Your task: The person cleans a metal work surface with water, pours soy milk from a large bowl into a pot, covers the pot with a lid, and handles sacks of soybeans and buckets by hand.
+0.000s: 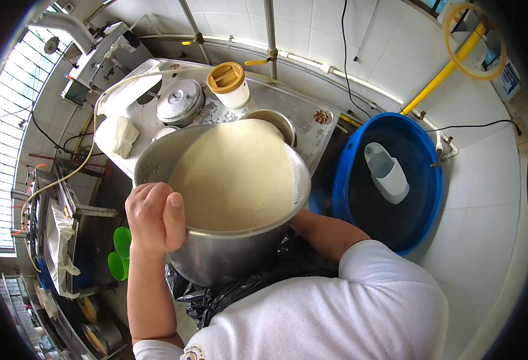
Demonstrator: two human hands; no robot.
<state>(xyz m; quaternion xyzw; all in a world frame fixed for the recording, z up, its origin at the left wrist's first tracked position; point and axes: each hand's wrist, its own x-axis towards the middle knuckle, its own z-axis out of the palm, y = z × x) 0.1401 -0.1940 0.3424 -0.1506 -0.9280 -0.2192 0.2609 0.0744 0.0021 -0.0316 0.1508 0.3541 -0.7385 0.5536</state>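
Observation:
A large metal pot point(216, 252), part full of a cream-coloured liquid point(234, 174), is in front of my body. It looks tilted away from me, and the liquid reaches high up its far and right walls. My left hand point(155, 216) is closed around the pot's left rim, thumb on top. My right arm reaches to the pot's lower right side; the pot hides that hand and its fingers. Just behind the far rim, a smaller metal pot point(284, 125) is partly covered. Whether liquid crosses the rim there, I cannot tell.
Beyond, a metal table point(309, 141) bears a lidded pressure cooker point(180, 102) and a white tub with a brown lid point(228, 84). A blue barrel point(342, 198) at right contains dark water and a floating white scoop point(389, 177). Black plastic point(207, 300) lies below the pot.

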